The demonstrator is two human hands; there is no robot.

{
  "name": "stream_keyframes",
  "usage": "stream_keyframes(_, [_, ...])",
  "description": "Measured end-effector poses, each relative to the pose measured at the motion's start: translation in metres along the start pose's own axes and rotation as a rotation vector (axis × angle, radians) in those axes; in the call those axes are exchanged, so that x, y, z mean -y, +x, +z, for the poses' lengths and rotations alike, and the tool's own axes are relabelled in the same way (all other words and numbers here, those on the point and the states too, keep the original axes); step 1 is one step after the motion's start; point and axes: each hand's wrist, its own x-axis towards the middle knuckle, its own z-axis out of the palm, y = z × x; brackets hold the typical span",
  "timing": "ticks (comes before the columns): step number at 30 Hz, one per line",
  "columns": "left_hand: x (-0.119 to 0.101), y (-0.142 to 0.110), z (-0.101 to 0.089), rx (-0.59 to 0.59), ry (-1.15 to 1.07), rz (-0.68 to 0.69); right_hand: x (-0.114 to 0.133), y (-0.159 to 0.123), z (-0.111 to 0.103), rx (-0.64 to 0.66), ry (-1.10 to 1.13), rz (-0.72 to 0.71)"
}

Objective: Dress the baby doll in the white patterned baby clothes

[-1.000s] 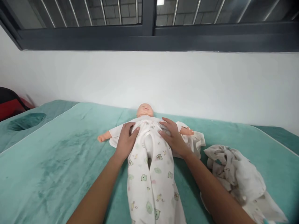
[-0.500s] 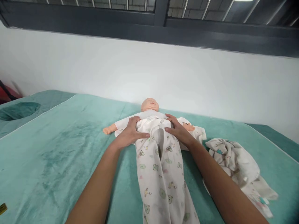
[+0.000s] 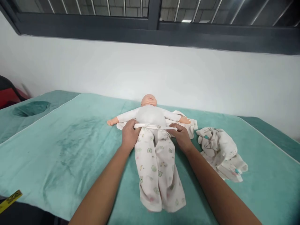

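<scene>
A baby doll (image 3: 151, 115) lies on its back, head towards the wall, its arms spread out to both sides. White baby trousers (image 3: 150, 162) with a small animal print cover its legs, their hems lying towards me. My left hand (image 3: 130, 134) pinches the waistband at its left end. At the other end my right hand (image 3: 180, 135) grips the same waistband, which is stretched straight across the doll's lower belly. The doll's feet are hidden inside the trouser legs.
A crumpled white printed garment (image 3: 219, 153) lies to the right. Another white cloth (image 3: 193, 125) is spread under the doll's arm. The green padded bed (image 3: 77, 140) has a round hole (image 3: 32, 108) at far left. Behind stands a white wall (image 3: 112, 68) below a barred window.
Both hands have closed on the waistband and pulled it taut and down towards me, baring more of the white torso. The view has shifted, so the trouser hems now show.
</scene>
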Motion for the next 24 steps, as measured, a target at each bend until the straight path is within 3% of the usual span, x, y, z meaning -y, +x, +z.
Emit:
stream_keyframes(4, [-0.001, -0.007, -0.009, 0.114, -0.083, -0.033, 0.003, -0.015, -0.006, 0.087, -0.181, 0.038])
stream_keyframes(8, [-0.003, -0.021, -0.032, 0.377, -0.21, -0.058, 0.011, -0.032, -0.011, 0.274, -0.315, 0.016])
stream_keyframes(11, [-0.003, -0.033, -0.047, 0.5, -0.224, -0.033, 0.018, -0.044, -0.009, 0.299, -0.408, 0.036])
stream_keyframes(16, [-0.002, -0.051, -0.045, 0.329, -0.047, 0.05, 0.019, -0.059, 0.009, 0.116, -0.54, -0.046])
stream_keyframes(20, [-0.005, -0.061, -0.035, 0.221, -0.178, -0.157, 0.015, -0.065, 0.021, -0.137, -0.335, 0.042])
stream_keyframes(22, [-0.005, -0.064, -0.033, 0.241, -0.302, -0.24, 0.014, -0.068, 0.023, -0.161, -0.221, 0.082])
stream_keyframes(24, [-0.006, -0.067, -0.035, 0.289, -0.392, -0.242, 0.015, -0.073, 0.02, -0.106, -0.18, 0.097])
